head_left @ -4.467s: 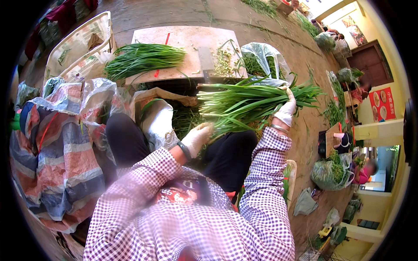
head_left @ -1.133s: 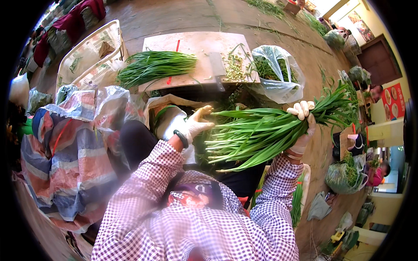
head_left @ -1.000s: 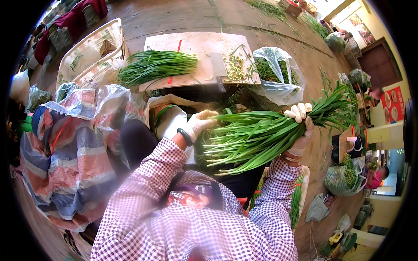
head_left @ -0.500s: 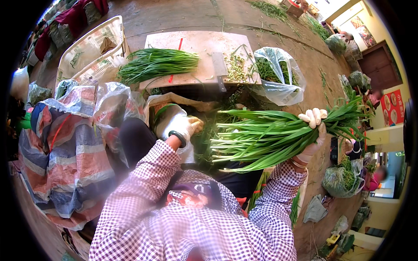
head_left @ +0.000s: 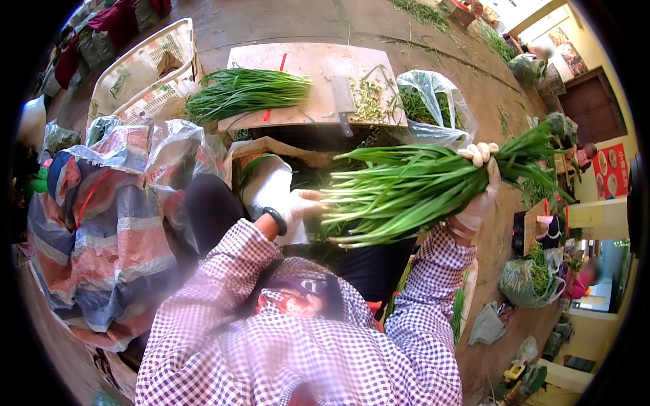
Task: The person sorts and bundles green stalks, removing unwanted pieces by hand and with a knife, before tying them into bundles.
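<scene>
My gloved right hand [head_left: 482, 181] is closed round the leafy part of a thick bunch of green garlic chives [head_left: 399, 189], held level above my lap with the pale stem ends to the left. At those stem ends is my gloved left hand [head_left: 298, 206], its fingers pressed together and pointing right. Whether a stem is between its fingertips cannot be made out. On the low board [head_left: 315, 61] in front lies a second pile of chives [head_left: 250, 93]. A cleaver [head_left: 343, 98] rests beside it, next to chopped pale stem bits [head_left: 369, 98].
A clear plastic bag of greens [head_left: 433, 101] stands right of the board. At the left are a white plastic crate [head_left: 145, 64] and a striped woven sheet [head_left: 101, 237]. Netted bundles [head_left: 531, 277] sit along the right, with people farther off.
My right hand has raised the bunch slightly and moved it a little left. My left hand has moved its fingers right, from apart to the stem ends.
</scene>
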The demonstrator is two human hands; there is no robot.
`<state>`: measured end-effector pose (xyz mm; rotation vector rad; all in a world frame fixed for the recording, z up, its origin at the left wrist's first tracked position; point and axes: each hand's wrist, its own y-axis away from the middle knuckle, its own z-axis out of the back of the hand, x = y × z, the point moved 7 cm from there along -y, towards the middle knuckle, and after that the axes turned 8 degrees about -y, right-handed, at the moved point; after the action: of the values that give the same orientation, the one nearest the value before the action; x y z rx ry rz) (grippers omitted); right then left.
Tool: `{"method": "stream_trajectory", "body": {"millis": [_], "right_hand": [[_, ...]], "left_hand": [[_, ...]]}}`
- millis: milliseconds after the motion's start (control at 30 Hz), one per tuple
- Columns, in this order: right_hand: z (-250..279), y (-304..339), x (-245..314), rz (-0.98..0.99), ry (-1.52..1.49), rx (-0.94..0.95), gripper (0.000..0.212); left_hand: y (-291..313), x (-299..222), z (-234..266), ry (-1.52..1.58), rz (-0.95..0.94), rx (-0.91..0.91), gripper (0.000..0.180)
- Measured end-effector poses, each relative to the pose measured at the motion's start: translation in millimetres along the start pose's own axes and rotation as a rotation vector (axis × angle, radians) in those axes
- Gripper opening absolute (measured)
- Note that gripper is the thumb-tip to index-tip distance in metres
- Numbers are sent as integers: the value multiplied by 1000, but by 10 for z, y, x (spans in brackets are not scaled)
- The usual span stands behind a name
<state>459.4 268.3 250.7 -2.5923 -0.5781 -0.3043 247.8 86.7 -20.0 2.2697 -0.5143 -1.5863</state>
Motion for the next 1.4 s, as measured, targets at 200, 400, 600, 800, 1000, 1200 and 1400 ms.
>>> {"method": "stream_trajectory", "body": {"millis": [200,400,600,800,1000,1200,1400], "right_hand": [[498,-42,-49,-22,33,-158,14],[899,-30,-23,-74,235,-222,10],[989,104,92,37,55,-294,11],[927,111,476,120,258,-255,11],[898,96,472,156,316,-340,9],[983,63,336,157,373,-377,8],[1029,64,217,115,340,-390,8]], "left_hand": [[329,-406,-446,611,-136,388,64],[315,-205,-383,714,197,45,78],[423,-681,-456,920,-312,675,59],[216,-397,65,547,-259,274,24],[11,-81,26,111,-99,-64,27],[-61,-263,-300,74,-129,-112,39],[-14,-434,-371,-188,-348,-415,37]]}}
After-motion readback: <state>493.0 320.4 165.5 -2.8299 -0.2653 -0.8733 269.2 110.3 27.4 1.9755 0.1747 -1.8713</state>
